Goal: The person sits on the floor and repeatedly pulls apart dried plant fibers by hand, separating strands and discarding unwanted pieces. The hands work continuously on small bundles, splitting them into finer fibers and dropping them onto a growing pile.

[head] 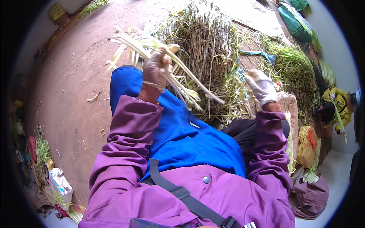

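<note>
My left hand (155,68), in a thin translucent glove, is closed around a bunch of pale plant stalks (185,67). The bunch crosses above my knee, which a blue cloth (182,134) covers. To the right, my right hand (259,85) wears a white glove and is raised beside a large heap of dry stalks and straw (205,42); its fingers are slightly blurred, and nothing shows between them. A blue patterned strip (242,78) lies close by its fingertips. A short pale piece of stalk (194,125) rests on the blue cloth.
Beyond the right hand lie a green grass heap (291,65), a blue strip (261,55), a pale sack (288,105) and a yellow bundle (307,145). A person in yellow (339,105) holds green stalks at the far right. A white bag (60,185) stands lower left.
</note>
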Motion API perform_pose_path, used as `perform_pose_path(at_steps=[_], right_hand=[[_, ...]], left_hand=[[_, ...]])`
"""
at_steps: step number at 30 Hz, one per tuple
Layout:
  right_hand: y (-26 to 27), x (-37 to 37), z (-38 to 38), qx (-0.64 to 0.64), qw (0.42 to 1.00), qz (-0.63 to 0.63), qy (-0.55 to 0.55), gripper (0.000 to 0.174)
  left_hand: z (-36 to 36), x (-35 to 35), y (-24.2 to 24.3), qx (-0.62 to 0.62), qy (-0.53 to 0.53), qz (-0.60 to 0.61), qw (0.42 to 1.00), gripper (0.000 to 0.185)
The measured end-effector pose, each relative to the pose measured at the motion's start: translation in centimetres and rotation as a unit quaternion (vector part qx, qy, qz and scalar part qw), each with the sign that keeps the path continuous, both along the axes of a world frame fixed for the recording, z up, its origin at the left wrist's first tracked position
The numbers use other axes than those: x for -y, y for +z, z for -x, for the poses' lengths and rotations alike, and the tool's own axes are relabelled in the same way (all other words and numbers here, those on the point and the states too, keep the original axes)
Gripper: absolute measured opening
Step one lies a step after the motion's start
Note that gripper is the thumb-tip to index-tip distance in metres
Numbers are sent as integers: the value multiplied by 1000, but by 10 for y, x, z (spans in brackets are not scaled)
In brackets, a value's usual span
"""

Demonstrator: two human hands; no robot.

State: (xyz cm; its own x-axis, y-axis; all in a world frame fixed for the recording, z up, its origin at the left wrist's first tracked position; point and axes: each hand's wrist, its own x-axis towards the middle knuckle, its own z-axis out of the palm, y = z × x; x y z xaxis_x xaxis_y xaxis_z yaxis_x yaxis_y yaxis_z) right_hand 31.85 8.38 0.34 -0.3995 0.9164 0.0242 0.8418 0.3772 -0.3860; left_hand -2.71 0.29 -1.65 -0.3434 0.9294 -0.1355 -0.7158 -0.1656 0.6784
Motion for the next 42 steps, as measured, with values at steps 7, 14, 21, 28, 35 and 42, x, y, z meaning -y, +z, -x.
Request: perform_pose_path(at_steps=[7, 14, 21, 28, 35, 42], right_hand=[[18, 51, 132, -382, 861, 320, 101, 28], [4, 22, 119, -480, 811, 334, -9, 21], [15, -26, 114, 150, 988, 3, -31, 35], [5, 9, 142, -441, 809, 368, 127, 37], [18, 19, 147, -484, 745, 432, 154, 27], [22, 41, 127, -456, 799, 379, 97, 31]], left_hand=[[-48, 2, 5, -101, -154, 72, 980, 26], [-43, 3, -7, -60, -94, 56, 992, 21], [-35, 9, -1, -151, -149, 30, 977, 30], [-38, 15, -2, -171, -205, 39, 963, 32], [-48, 21, 8, -262, -234, 39, 935, 33], [-43, 21, 7, -144, -204, 29, 968, 28]])
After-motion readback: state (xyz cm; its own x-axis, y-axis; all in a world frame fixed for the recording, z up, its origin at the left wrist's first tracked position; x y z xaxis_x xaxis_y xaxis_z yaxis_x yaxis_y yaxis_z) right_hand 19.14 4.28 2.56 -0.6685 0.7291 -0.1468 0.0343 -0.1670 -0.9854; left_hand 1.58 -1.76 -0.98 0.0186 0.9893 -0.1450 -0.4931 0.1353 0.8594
